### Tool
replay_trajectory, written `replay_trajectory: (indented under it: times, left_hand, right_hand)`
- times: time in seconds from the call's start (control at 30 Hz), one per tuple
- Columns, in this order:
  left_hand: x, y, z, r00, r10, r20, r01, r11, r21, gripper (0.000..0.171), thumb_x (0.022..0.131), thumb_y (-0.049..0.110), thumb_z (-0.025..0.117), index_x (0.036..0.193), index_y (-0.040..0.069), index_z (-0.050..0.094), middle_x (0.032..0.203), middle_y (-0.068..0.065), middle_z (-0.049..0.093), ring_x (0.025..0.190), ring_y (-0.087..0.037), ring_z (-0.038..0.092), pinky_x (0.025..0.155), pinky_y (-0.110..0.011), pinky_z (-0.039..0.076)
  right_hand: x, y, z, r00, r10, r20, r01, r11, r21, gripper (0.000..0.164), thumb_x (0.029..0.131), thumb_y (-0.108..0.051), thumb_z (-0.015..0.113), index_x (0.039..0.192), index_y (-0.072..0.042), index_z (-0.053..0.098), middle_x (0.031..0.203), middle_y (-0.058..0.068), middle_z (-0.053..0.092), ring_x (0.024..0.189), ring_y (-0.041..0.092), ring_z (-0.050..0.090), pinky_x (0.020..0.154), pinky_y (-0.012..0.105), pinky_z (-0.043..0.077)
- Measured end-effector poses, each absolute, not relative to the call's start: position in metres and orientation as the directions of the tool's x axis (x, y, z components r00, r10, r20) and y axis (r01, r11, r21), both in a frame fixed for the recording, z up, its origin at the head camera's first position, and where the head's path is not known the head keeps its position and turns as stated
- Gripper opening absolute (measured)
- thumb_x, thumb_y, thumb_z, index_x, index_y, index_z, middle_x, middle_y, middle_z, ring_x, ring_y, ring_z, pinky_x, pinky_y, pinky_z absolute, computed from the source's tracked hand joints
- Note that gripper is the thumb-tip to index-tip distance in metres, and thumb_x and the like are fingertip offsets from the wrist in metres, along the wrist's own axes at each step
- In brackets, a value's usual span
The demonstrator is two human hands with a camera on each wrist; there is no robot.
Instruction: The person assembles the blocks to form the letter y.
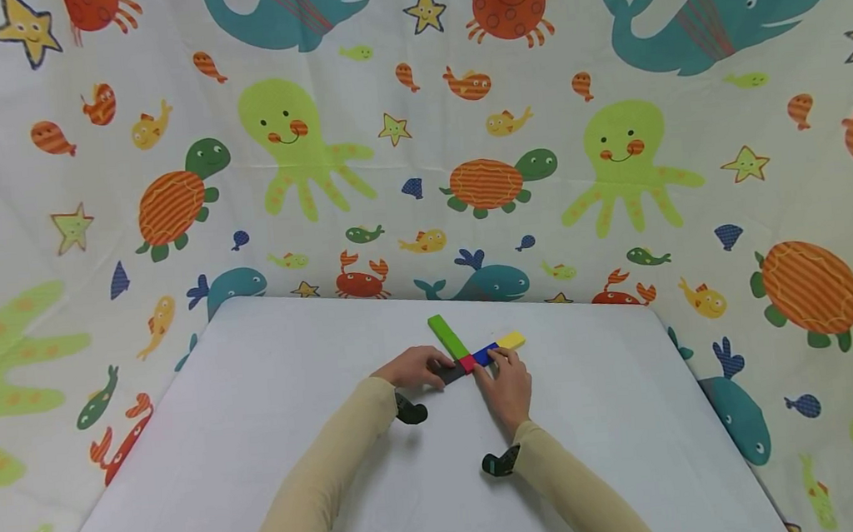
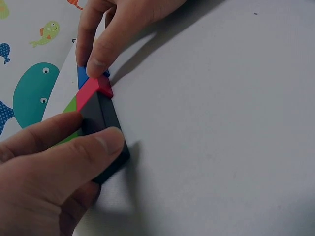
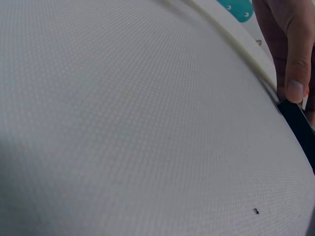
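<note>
Several coloured blocks meet in a cross-like layout on the white table. My left hand (image 1: 410, 367) grips a black block (image 2: 93, 118) between thumb and fingers, at the left end of the row. Against the black block's inner end lies a small red block (image 2: 91, 93). A blue block (image 1: 483, 355) follows to the right, pinched by my right hand (image 1: 509, 386), whose thumb tip is right by the red block. Past the blue one sits a yellow block (image 1: 511, 340). A long green block (image 1: 447, 337) runs from the red block toward the back left.
The white table (image 1: 326, 332) reaches to a back edge behind the blocks. Beyond it hangs a cloth (image 1: 395, 60) printed with sea animals. Dark wrist cameras (image 1: 411, 409) are strapped at both sleeves. A tiny dark speck (image 3: 256, 211) marks the table surface.
</note>
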State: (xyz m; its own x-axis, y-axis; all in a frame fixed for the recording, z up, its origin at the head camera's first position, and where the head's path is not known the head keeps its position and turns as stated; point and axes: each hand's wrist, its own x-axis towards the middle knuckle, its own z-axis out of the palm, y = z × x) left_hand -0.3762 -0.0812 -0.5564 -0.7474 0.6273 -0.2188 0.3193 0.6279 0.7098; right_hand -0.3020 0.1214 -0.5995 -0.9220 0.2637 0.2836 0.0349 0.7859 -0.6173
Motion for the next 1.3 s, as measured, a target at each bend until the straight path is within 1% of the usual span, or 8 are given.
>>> replay_trajectory:
  times: [0.33,0.57,0.9,1.3]
  left_hand:
    - [-0.3774,-0.0822,-0.5589,-0.749,0.628,-0.212,0.316,0.620,0.718,0.042,0.084,0.016,0.078,0.125,0.019,0.067,0.117,0.001,0.062,0.106,-0.017,0.056,0.101,-0.039,0.043]
    - [-0.3777,-0.0817,-0.5590,-0.744,0.637,-0.200,0.327,0.609,0.723,0.042,0.084,0.015,0.078,0.125,0.016,0.068,0.115,-0.001,0.062,0.105,-0.019,0.056,0.101,-0.041,0.043]
    - [-0.3811,-0.0822,-0.5610,-0.745,0.637,-0.197,0.330,0.609,0.721,0.041,0.085,0.018,0.077,0.125,0.018,0.068,0.116,0.000,0.062,0.105,-0.018,0.055,0.099,-0.039,0.044]
    - [-0.3804,-0.0832,-0.5598,-0.740,0.642,-0.202,0.319,0.599,0.735,0.041,0.086,0.017,0.076,0.126,0.017,0.067,0.119,-0.001,0.061,0.107,-0.018,0.055,0.100,-0.039,0.044]
  right_hand:
    - [-0.3026,0.1207,-0.5994,-0.921,0.265,0.287,0.034,0.787,-0.616,0.053,0.090,-0.038,0.070,0.129,-0.003,0.063,0.133,0.013,0.055,0.120,0.033,0.051,0.097,0.051,0.040]
    - [-0.3022,0.1201,-0.5989,-0.920,0.269,0.287,0.038,0.786,-0.617,0.052,0.089,-0.038,0.071,0.128,-0.004,0.063,0.132,0.013,0.055,0.119,0.033,0.051,0.097,0.051,0.040]
    - [-0.3045,0.1195,-0.5992,-0.923,0.273,0.271,0.053,0.787,-0.615,0.054,0.090,-0.040,0.069,0.130,-0.005,0.062,0.135,0.011,0.054,0.121,0.032,0.051,0.098,0.050,0.039]
    - [-0.3054,0.1201,-0.6003,-0.922,0.269,0.279,0.045,0.789,-0.613,0.054,0.090,-0.041,0.069,0.130,-0.005,0.063,0.133,0.012,0.055,0.120,0.033,0.051,0.098,0.050,0.040]
